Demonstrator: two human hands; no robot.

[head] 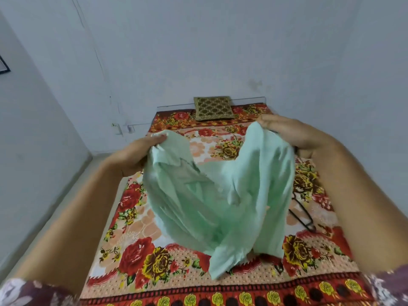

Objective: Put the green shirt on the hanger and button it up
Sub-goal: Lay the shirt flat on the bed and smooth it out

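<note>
We've got the pale mint-green cotton shirt [212,195] hanging between our hands, its tail brushing the floral red-and-orange bedspread [141,257]; left hand [134,153] and right hand [293,133] each pinch a bunched top edge, held wide apart. Looks like we're just opening it up, nothing hung or buttoned. Next we'd need the thin black wire hanger [302,215], lying below the right hand, half hidden behind the shirt.

A home bedroom — floral-covered bed [141,219], cushion [213,107]
</note>
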